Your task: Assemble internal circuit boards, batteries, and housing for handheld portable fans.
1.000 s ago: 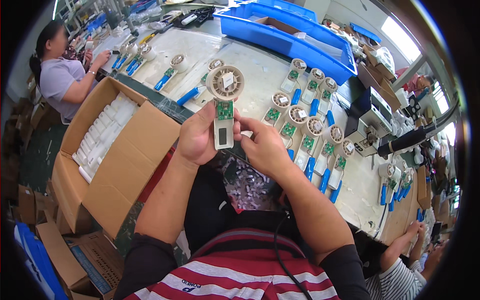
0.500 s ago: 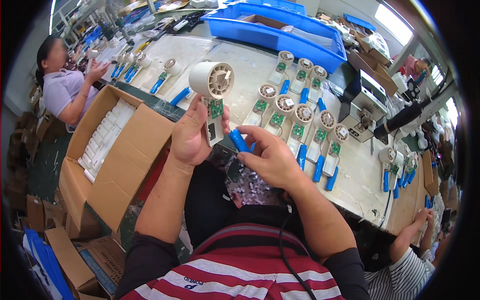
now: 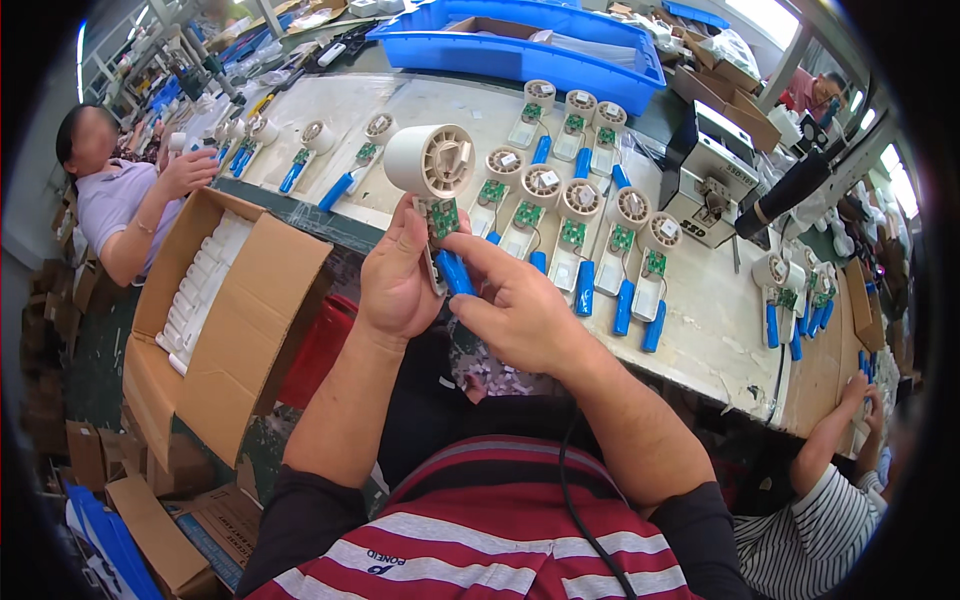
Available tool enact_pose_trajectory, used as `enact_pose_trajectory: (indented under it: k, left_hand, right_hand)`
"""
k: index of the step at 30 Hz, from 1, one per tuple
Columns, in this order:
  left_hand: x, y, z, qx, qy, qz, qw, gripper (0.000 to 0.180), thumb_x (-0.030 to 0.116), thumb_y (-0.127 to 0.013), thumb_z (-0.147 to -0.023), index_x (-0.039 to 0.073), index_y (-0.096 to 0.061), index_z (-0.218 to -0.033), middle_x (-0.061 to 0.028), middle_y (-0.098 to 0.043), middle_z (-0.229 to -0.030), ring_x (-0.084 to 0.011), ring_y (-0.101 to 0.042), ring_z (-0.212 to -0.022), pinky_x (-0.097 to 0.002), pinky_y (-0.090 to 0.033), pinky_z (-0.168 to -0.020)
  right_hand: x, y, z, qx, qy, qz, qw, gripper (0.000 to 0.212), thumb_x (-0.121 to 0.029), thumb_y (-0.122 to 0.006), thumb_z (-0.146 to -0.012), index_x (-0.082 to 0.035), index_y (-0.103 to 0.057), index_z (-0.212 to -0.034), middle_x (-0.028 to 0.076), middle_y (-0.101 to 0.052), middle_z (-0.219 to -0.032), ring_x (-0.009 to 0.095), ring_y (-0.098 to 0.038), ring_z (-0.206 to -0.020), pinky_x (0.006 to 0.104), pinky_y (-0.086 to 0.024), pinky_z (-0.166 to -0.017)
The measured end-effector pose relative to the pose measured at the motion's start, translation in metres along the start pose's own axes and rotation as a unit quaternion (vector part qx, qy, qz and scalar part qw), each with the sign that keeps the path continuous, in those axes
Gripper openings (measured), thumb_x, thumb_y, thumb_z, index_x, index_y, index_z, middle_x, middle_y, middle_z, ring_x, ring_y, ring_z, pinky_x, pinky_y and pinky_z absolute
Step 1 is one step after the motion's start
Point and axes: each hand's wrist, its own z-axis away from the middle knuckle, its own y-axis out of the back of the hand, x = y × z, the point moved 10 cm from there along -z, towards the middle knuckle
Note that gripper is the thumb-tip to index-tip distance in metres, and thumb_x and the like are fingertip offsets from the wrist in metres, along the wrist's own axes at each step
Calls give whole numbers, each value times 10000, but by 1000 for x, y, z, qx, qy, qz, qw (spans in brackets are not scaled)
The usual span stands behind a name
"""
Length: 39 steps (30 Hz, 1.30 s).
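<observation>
My left hand is closed around the handle of a white handheld-fan housing, its round head upward. A green circuit board sits at the neck of the open handle. In my right hand, a blue cylindrical battery is pinched between thumb and fingers. It lies slantwise at the open handle, just below the board; my fingers hide part of it. Beyond my right hand, several similar fan housings lie in rows on the table, with boards and blue batteries.
An open cardboard box of white parts stands on the left. A large blue bin lies across the table's far side. A black-and-white machine stands at the right. Co-workers sit left and lower right.
My right hand has moved left and up, bringing the blue battery from beside the fan housing to its open handle. The whole view has shifted slightly.
</observation>
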Motion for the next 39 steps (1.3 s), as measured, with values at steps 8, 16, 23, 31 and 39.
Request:
enact_pose_trajectory:
  k: [8, 16, 23, 31, 39]
  left_hand:
    - [-7, 4, 7, 31, 13, 11, 999, 383, 351, -488, -1136, 110, -470, -1432, -113, -637, -1199, -210, -653, -1034, -386, -561, -925]
    - [-16, 1, 8, 18, 21, 13, 1000, 513, 495, -370, -1144, 60, -529, -1362, -96, -605, -1213, -231, -620, -1109, -406, -520, -982]
    - [-62, 37, 19, 153, 83, -45, 984, 521, 464, -348, -1161, 51, -626, -1318, -83, -714, -1187, -221, -689, -1073, -411, -544, -1008]
    - [-68, -26, 13, 17, 97, -35, 995, 538, 299, -374, -1165, 98, -295, -1659, -77, -586, -1393, -234, -560, -1303, -446, -389, -1182]
    - [-69, -58, 0, -40, 91, -95, 990, 544, 233, -430, -1140, 36, -302, -1631, -50, -559, -1274, -177, -531, -1231, -371, -375, -1160]
  right_hand:
    - [4, 12, 6, 138, 37, 2, 990, 376, -41, -714, -875, -8, -587, -1227, 126, -677, -963, 213, -656, -841, 358, -523, -737]
    - [-14, 21, 9, 189, 115, 110, 969, 365, -83, -743, -836, -27, -632, -1179, 203, -680, -985, 393, -687, -902, 471, -558, -813]
    - [10, 30, 30, 263, 153, 159, 939, 386, -108, -741, -799, -8, -675, -1165, 228, -687, -1047, 455, -657, -963, 507, -540, -879]
    - [6, 46, 46, 267, 122, 117, 949, 427, -65, -699, -824, 19, -591, -1229, 223, -585, -1137, 445, -627, -1038, 492, -536, -874]
    - [-11, 67, 81, 294, 200, 52, 933, 492, -62, -732, -845, 21, -575, -1304, 199, -519, -1116, 435, -584, -1040, 467, -511, -893]
